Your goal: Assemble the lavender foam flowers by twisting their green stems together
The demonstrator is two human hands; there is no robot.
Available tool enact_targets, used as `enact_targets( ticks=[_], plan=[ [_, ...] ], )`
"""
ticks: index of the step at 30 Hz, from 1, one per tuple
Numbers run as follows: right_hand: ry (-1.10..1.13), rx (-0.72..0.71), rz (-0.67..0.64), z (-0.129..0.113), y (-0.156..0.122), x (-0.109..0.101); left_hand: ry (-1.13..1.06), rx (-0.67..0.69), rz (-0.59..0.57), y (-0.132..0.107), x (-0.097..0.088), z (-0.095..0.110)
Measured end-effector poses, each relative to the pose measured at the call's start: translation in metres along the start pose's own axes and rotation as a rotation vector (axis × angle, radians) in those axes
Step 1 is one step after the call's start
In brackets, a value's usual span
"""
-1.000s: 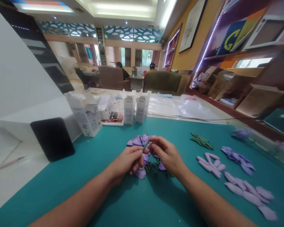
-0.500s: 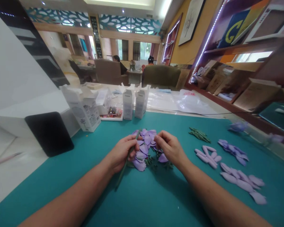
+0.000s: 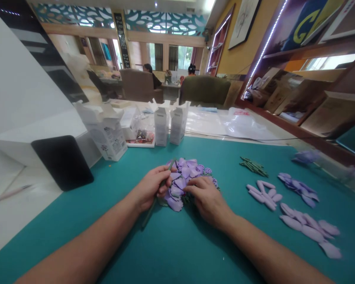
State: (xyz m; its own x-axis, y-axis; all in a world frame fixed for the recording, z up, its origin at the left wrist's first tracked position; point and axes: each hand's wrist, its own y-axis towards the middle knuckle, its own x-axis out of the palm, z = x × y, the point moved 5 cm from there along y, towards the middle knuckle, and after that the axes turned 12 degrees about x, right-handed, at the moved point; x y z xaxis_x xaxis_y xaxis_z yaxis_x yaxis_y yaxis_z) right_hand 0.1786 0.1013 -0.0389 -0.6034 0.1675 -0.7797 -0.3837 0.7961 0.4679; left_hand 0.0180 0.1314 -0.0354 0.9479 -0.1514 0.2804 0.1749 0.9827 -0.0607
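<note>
My left hand (image 3: pixel 156 185) is closed around a thin green stem (image 3: pixel 150 216), which slants from its lower end near the mat up past my fingers. Beside it lies a pile of purple petals (image 3: pixel 180 183) with small green pieces mixed in. My right hand (image 3: pixel 205 197) is over the right side of this pile, fingers bent and drawn together, tips down among the petals. What those fingertips hold, if anything, is hidden. Small purple round pieces (image 3: pixel 208 170) show just behind my right hand.
On the green mat (image 3: pixel 165 252) at right lie green stems (image 3: pixel 253 166), pale lilac pieces (image 3: pixel 264 195), and two more purple petal groups (image 3: pixel 298 189) (image 3: pixel 310 228). White boxes (image 3: pixel 161 126) stand along the back. A black tablet-like panel (image 3: pixel 62 162) leans at left. Two people sit farther off.
My right hand has moved down onto the pile, fingers lower among the petals, uncovering the round purple pieces behind. My left hand keeps its hold on the stem. The view has shifted slightly.
</note>
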Motion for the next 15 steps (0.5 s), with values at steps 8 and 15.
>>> enact_targets(
  ticks=[8, 15],
  plan=[
    [-0.090, -0.010, -0.088, 0.002, -0.005, 0.011, 0.107, -0.023, -0.055, 0.001, 0.002, -0.009],
    [-0.171, 0.064, -0.010, 0.011, -0.004, 0.009, 0.127, -0.023, -0.069, 0.000, 0.003, -0.011]
  ],
)
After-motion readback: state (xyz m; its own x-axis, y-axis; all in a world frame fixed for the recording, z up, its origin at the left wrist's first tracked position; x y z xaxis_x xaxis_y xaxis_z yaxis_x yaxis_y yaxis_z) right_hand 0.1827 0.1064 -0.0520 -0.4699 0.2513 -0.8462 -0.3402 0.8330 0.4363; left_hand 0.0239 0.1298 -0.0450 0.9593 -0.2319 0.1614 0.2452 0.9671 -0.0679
